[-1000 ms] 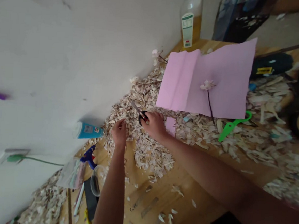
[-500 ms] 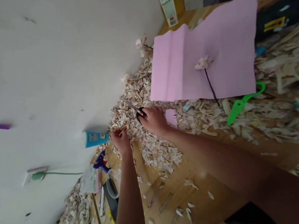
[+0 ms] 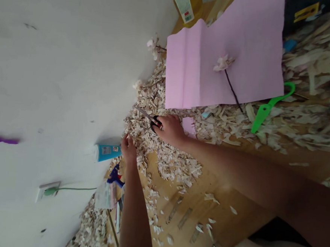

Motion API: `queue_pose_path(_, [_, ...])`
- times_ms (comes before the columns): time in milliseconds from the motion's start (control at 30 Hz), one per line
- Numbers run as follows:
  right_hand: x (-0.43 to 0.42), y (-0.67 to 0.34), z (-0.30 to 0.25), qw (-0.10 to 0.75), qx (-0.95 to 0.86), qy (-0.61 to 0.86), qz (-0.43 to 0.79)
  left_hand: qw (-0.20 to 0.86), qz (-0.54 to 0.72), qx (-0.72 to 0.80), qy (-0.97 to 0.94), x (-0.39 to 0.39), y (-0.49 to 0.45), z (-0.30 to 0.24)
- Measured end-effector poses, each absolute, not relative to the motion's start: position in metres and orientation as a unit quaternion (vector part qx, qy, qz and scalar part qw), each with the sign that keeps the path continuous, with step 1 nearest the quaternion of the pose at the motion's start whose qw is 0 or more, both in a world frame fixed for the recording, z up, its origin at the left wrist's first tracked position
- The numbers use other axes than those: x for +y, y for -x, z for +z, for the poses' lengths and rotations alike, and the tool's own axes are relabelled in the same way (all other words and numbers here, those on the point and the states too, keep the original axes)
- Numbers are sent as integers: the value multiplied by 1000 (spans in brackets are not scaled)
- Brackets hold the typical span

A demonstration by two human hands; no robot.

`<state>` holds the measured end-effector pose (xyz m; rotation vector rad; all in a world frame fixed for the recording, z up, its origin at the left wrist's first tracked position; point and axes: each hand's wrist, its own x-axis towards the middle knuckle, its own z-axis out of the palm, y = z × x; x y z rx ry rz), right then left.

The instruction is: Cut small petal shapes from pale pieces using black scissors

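My right hand [image 3: 170, 130] is closed around the black handles of a pair of scissors [image 3: 147, 115], whose blades point toward the wall over a heap of pale scraps [image 3: 163, 153]. A small piece of pink paper [image 3: 189, 126] with a fringed edge lies just beside that hand. My left hand [image 3: 128, 149] is by the wall, next to a blue bottle [image 3: 108, 152]; its fingers are bent, and whether they hold anything is too small to see. A pale flower on a dark stem [image 3: 232, 85] rests on a large pink sheet [image 3: 244, 42].
A green tool with a curved handle [image 3: 263, 114] lies on scraps at the right. A blue glue gun [image 3: 115, 175] and a plastic bag [image 3: 105, 196] sit near the wall [image 3: 58, 74]. A carton [image 3: 183, 4] stands behind the pink sheet. Loose scraps dot the wooden table [image 3: 188, 198].
My left hand has shifted left, closer to the wall and the blue bottle. My right hand stays in place with the scissors. The view has shifted slightly.
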<state>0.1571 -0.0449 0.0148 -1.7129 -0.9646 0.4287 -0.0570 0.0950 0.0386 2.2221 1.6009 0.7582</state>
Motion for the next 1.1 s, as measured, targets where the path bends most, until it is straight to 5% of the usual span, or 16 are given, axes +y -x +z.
queue_pose_path(200, [-45, -156, 15, 531, -411, 722, 170, 39, 141, 505, -850, 112, 42, 52])
queue_pose_path(400, [-45, -157, 16, 527, -410, 722, 181, 57, 130, 537, -832, 107, 30, 50])
queue_pose_path(500, [-45, -157, 16, 533, -408, 717, 187, 167, 244, 596, -746, 95, 33, 55])
queue_pose_path(667, [-47, -156, 17, 538, -410, 708, 202, 531, 409, 514, -535, 55, 21, 54])
queue_pose_path(933, [-48, -158, 16, 551, -443, 683, 185, 693, 507, 347, -377, 8, -33, 17])
queue_pose_path(1100, [-47, -155, 13, 553, -466, 668, 176, 703, 509, 322, -378, 8, -32, 14])
